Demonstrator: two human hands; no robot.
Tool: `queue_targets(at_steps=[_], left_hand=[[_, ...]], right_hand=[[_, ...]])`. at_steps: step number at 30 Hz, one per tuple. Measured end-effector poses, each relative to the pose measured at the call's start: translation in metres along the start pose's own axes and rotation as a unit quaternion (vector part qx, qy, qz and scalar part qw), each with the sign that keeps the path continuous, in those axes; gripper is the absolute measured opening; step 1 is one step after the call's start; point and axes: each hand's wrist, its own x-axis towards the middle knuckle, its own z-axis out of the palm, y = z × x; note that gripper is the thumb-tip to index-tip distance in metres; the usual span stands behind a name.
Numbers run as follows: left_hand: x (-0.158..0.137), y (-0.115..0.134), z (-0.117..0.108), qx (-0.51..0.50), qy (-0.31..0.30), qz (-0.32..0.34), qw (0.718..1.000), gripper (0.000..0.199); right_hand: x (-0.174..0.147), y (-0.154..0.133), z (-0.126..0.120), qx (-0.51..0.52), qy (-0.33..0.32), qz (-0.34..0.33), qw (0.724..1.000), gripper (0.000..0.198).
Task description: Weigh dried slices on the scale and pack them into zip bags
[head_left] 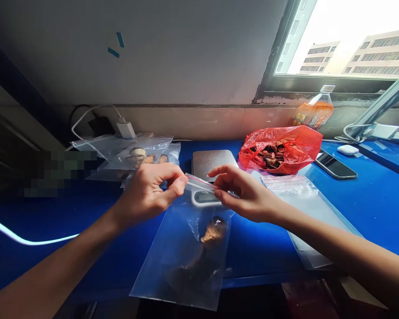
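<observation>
A clear zip bag [182,266] hangs between my two hands, with dried brown slices [213,232] inside. My left hand [159,186] pinches the left end of its red-lined zip edge. At the other end, the thumb and fingers of my right hand [241,190] close on the same edge. Behind the bag stands a small digital scale [204,159] with a metal top; its display is partly covered by the bag and my right fingers. Filled clear bags [119,153] lie beyond my left hand.
A red plastic bag [302,150] of dried slices sits at the back right, before an orange drink bottle [314,110]. Flat zip bags [295,199] lie under my right forearm. A phone [337,164], an earbud case [348,150] and chargers [125,130] rest on the blue table [382,208].
</observation>
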Motion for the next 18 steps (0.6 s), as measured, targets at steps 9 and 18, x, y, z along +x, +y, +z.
queue_targets(at_steps=[9, 18], left_hand=[[0.002, -0.01, -0.02, -0.022, 0.032, -0.054, 0.998, 0.031], [0.009, -0.062, -0.05, 0.045, 0.257, -0.069, 0.963, 0.023]], right_hand=[[0.003, -0.001, -0.01, -0.006, 0.037, 0.0, 0.999, 0.022], [0.009, 0.007, -0.026, -0.059, 0.152, 0.046, 0.986, 0.021]])
